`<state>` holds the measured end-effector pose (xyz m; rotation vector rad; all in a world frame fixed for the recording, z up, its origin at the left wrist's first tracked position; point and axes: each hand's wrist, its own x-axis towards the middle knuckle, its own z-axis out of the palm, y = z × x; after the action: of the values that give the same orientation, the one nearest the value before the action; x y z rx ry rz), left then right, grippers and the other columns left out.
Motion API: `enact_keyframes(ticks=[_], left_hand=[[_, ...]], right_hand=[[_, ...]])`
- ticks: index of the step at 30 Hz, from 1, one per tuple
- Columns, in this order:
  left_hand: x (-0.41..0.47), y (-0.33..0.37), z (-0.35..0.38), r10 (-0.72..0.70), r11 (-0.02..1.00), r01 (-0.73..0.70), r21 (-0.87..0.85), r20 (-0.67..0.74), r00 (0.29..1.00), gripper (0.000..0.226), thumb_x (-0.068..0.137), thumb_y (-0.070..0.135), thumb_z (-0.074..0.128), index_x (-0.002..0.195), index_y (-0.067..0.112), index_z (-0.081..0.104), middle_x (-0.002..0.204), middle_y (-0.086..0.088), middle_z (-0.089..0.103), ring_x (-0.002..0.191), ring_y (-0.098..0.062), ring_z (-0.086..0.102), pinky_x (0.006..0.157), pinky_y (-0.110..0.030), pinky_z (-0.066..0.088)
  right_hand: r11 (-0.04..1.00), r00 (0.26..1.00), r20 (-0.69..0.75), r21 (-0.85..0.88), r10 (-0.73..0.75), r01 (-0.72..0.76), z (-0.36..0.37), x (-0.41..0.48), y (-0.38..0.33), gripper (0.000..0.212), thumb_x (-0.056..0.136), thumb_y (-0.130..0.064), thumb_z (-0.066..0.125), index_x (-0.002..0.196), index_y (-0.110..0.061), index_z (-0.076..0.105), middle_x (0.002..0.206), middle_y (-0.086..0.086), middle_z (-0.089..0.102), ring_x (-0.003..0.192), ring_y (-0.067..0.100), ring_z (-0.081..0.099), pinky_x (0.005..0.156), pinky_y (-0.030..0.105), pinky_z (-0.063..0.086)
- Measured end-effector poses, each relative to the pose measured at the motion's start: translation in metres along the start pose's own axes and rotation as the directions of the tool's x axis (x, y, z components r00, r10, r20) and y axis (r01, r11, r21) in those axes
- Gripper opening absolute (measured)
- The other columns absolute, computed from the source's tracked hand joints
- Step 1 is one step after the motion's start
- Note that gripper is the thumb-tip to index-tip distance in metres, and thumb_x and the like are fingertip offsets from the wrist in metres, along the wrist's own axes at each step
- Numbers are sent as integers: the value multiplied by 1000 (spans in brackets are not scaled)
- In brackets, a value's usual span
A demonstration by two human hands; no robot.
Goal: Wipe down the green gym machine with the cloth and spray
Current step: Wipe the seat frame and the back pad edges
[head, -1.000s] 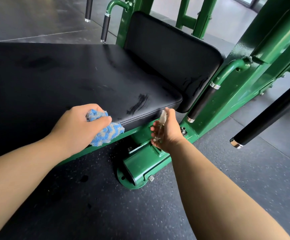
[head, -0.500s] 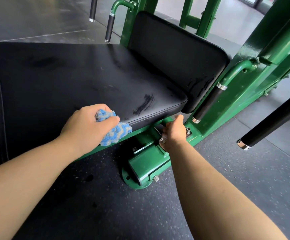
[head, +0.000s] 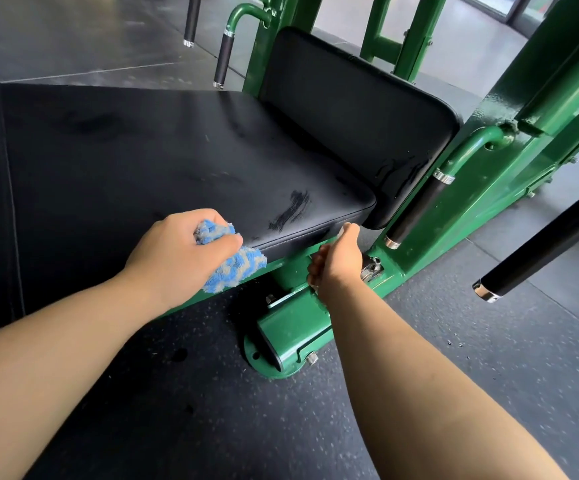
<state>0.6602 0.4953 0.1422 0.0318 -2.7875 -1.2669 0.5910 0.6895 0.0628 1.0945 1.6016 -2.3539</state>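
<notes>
The green gym machine (head: pixel 509 174) fills the upper right, with a black seat pad (head: pixel 163 161) and an upright black back pad (head: pixel 354 116). My left hand (head: pixel 177 251) grips a bunched blue and grey cloth (head: pixel 236 268) at the seat's front edge, over the green rail. My right hand (head: pixel 336 261) is closed around a small clear spray bottle (head: pixel 340 233), mostly hidden by the fingers, just under the seat's front right corner by the green frame base (head: pixel 288 334).
Black-gripped handles stick out at the right (head: pixel 416 206) and far right (head: pixel 540 251), with two more at the back left (head: pixel 222 60). A bolted green foot plate (head: pixel 264 368) rests on the dark speckled rubber floor (head: pixel 489 358).
My right hand dipped with the bottle towards the frame, then rose back under the seat corner. The left hand and cloth stay at the seat's front edge. The view shifted slightly.
</notes>
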Motion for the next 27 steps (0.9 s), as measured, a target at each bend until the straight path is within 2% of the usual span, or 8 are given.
enact_keyframes(ticks=[3, 8, 11, 13, 16, 20, 23, 27], left_hand=[[-3, 1, -1, 7, 1000, -7, -15, -17, 1000, 32, 71, 48, 55, 70, 16, 57, 67, -6, 58, 58, -19, 51, 56, -31, 40], [-13, -2, -17, 49, 999, -47, 21, -92, 995, 27, 83, 32, 66, 66, 12, 58, 63, -5, 56, 51, -9, 42, 52, -26, 35], [-21, -7, -37, 69, 997, -65, 47, -100, 993, 27, 81, 35, 66, 65, 14, 58, 62, -4, 58, 53, -15, 48, 50, -25, 37], [-25, -12, -49, 58, 998, -52, 47, -121, 991, 27, 82, 31, 68, 65, 12, 59, 61, -2, 58, 54, -14, 50, 50, -26, 39], [-31, -20, -62, 36, 997, -24, 80, -149, 988, 22, 85, 23, 67, 66, 12, 61, 63, 4, 60, 61, -16, 53, 55, -28, 40], [-38, -28, -73, 9, 997, 4, 82, -158, 987, 20, 85, 22, 67, 67, 14, 63, 65, 9, 62, 61, -12, 55, 55, -25, 40], [-43, -30, -77, 17, 997, -5, 80, -148, 989, 20, 84, 22, 66, 66, 15, 62, 60, 11, 60, 55, -6, 52, 48, -15, 37], [-46, -32, -78, 51, 995, -39, 95, -122, 991, 24, 85, 23, 65, 62, 17, 59, 57, 6, 56, 53, -8, 49, 50, -21, 37]], right_hand=[[998, 999, -2, -35, -46, 46, 2, -7, 4, 38, 89, -45, 38, 62, -21, 28, 52, 1, 28, 39, 15, 20, 42, 19, 18], [992, 994, 49, -83, -94, 98, 2, -22, 29, 48, 87, -50, 41, 50, -20, 31, 47, -1, 31, 39, 16, 24, 42, 19, 21], [977, 989, -25, -157, -149, 143, 3, -25, 44, 41, 75, -50, 40, 46, -21, 34, 46, -2, 37, 45, 19, 29, 46, 27, 25], [972, 988, 3, -174, -157, 155, 5, -31, 51, 40, 70, -54, 39, 45, -22, 35, 46, -2, 38, 47, 20, 30, 47, 28, 26], [952, 981, 42, -235, -191, 196, 12, -41, 60, 58, 65, -67, 37, 35, -17, 40, 46, -2, 43, 53, 23, 38, 56, 35, 33], [888, 951, 5, -358, -308, 290, 22, -59, 70, 53, 65, -60, 32, 43, -13, 44, 53, 7, 46, 61, 25, 39, 67, 48, 46], [907, 968, 35, -344, -249, 245, 26, -70, 84, 55, 68, -63, 35, 47, -13, 47, 56, 12, 48, 62, 27, 41, 66, 44, 42], [883, 955, 68, -367, -289, 293, 32, -82, 87, 48, 68, -64, 34, 55, -18, 45, 56, 7, 43, 60, 22, 39, 62, 37, 41]])
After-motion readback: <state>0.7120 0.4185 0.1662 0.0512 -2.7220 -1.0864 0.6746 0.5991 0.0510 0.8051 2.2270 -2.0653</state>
